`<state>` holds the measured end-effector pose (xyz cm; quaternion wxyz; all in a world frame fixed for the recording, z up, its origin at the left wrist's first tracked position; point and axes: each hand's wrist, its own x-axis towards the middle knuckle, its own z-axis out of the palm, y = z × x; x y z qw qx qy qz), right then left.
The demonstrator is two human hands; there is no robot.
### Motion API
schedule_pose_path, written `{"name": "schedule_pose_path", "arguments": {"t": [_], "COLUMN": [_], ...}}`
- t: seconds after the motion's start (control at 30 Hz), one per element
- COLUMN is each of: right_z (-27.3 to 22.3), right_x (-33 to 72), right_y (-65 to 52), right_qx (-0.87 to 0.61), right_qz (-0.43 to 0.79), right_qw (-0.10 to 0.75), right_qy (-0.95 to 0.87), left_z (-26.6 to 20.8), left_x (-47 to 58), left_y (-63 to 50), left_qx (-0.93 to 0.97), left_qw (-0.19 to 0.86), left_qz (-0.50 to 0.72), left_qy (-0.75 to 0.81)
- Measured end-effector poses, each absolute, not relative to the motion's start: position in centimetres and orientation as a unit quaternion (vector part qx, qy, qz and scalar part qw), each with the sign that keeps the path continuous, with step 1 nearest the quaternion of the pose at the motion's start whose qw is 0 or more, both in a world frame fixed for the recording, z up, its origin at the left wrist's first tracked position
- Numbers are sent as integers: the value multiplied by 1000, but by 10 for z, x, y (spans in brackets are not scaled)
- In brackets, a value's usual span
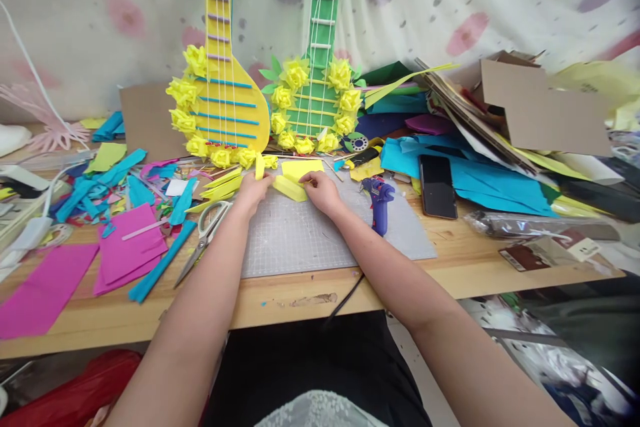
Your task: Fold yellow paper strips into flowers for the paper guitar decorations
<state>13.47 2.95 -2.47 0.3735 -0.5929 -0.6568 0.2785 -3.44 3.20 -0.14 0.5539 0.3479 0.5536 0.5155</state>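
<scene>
Over the grey cutting mat (300, 240), a folded strip of yellow paper (291, 189) spans the gap between my hands. My right hand (323, 192) pinches its right end between thumb and fingers. At its left end is my left hand (253, 193), fingers closed, with a small upright yellow paper piece (259, 167) at the fingertips. Behind the strip lies a flat yellow paper piece (305, 167). More yellow strips (220, 187) are stacked left of my left hand, near the scissors (207, 227). A blue glue gun (380, 203) stands right of my right hand.
Two paper guitars, one yellow (230, 107) and one green (320, 100), lean at the back with yellow flowers. A phone (437, 187) lies on blue paper (480, 173) at right. Pink sheets (133, 247) and coloured scraps cover the left. Cardboard (545, 107) is piled back right.
</scene>
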Motion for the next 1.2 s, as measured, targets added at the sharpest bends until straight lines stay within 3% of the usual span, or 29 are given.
{"name": "schedule_pose_path", "arguments": {"t": [0.17,0.3,0.57,0.8,0.97,1.2], "right_z": [-25,-21,-14,-16,-23,-10], "right_x": [137,140,149,138,133,129], "right_y": [32,30,30,26,31,12], "right_qx": [-552,-496,-531,-489,-528,-530], "right_qz": [423,455,376,422,356,199], "right_qw": [487,522,508,464,494,473], "right_qy": [-528,-524,-564,-606,-592,-675], "left_z": [11,12,11,8,6,10], "left_x": [-35,-36,-39,-34,-14,14], "left_y": [17,14,11,14,10,-3], "left_qx": [396,396,425,408,287,181], "left_qw": [625,647,662,615,560,710], "left_qz": [509,510,478,521,596,528], "left_qy": [440,406,391,429,499,429]}}
